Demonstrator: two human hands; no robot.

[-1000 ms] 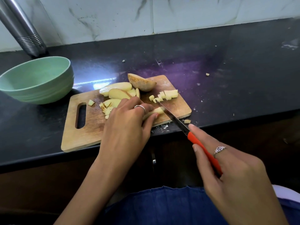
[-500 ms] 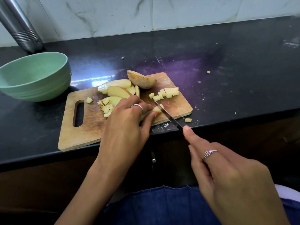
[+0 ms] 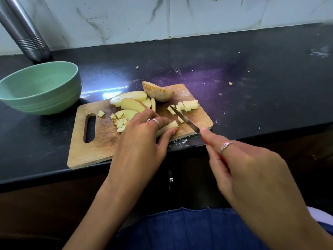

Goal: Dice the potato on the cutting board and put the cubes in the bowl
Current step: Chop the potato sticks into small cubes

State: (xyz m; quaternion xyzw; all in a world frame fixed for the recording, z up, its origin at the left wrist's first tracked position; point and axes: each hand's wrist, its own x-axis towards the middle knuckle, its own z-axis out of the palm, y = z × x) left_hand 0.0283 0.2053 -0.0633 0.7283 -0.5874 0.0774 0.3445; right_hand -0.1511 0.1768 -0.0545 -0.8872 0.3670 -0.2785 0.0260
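While L hand (image 3: 142, 141) fingers (image 3: 172, 131) pinch potato strip (image 3: 168, 127), knife (image 3: 185, 120) prob. touches it.

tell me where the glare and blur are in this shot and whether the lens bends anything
Head view: a bright white glare patch sits on the black counter just behind the cutting board, with a purple sheen to its right; the right hand is slightly motion-blurred, the left hand sharper; the wide lens tilts the steel cylinder and curves the counter edge.
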